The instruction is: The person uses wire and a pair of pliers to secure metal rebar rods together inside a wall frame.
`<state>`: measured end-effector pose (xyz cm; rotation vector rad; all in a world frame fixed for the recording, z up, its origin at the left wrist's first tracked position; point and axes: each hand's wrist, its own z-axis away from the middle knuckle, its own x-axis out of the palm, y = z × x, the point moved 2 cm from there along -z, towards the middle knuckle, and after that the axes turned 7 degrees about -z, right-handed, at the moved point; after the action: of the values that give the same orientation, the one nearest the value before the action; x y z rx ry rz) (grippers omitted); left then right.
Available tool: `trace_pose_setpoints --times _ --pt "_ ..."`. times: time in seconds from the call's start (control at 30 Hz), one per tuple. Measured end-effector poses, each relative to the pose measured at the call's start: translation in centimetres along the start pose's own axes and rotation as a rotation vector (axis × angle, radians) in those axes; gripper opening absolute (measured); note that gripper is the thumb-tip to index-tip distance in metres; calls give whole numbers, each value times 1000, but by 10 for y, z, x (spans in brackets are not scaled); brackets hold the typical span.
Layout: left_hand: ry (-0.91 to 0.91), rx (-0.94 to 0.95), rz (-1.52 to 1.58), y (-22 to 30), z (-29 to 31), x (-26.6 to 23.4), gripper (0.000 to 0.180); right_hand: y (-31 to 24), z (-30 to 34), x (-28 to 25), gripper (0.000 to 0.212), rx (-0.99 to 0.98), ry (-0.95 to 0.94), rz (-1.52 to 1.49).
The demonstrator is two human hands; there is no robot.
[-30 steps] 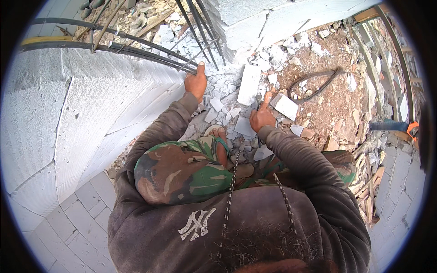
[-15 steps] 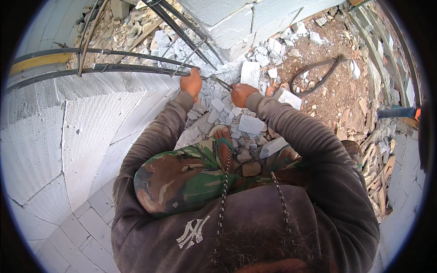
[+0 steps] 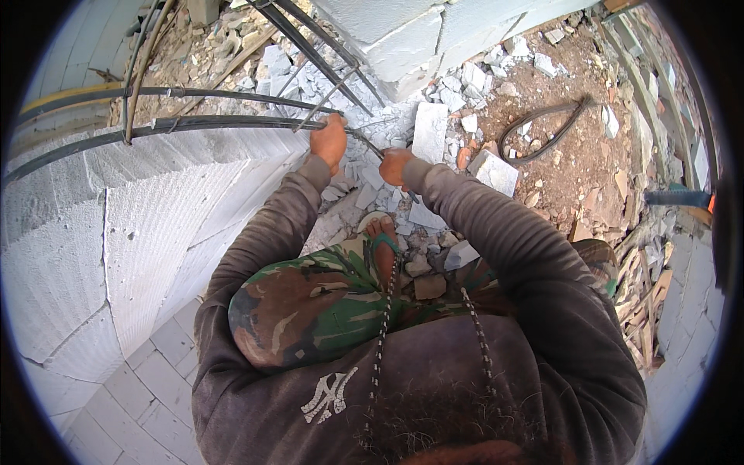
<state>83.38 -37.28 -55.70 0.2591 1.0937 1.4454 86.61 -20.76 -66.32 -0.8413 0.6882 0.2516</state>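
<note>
My left hand [image 3: 328, 145] is closed around the ends of dark rebar [image 3: 232, 124], at the right end of a tied rebar frame lying over a low white block wall. A short distance to its right, my right hand [image 3: 394, 167] grips dark, slim-handled pincers [image 3: 364, 141]. Their front part points up and left toward the rebar ends by my left hand, and one handle end sticks out below my fist. The jaws are too small to make out. Thin crossing bars [image 3: 329, 97] stand out just above my left hand.
The white block wall [image 3: 147, 225] runs along the left, and another block wall [image 3: 387, 39] rises ahead. Broken blocks [image 3: 430, 132] and rubble cover the ground around my feet. A loop of dark wire [image 3: 542, 143] lies at right, with a blue-bladed saw [image 3: 674, 196] beyond it.
My right hand has moved slightly left and down, and the pincers have turned steeper, with a handle end now showing below the fist. My left hand stays nearly in place on the rebar.
</note>
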Motion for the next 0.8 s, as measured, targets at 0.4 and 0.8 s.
trace_pose_setpoints --times 0.4,0.8 --pt "-158 91 74 -8 -10 -1 27 10 -1 21 47 -92 -66 248" --pt "-146 124 35 -14 -17 1 31 -11 39 -60 56 196 102 -377"
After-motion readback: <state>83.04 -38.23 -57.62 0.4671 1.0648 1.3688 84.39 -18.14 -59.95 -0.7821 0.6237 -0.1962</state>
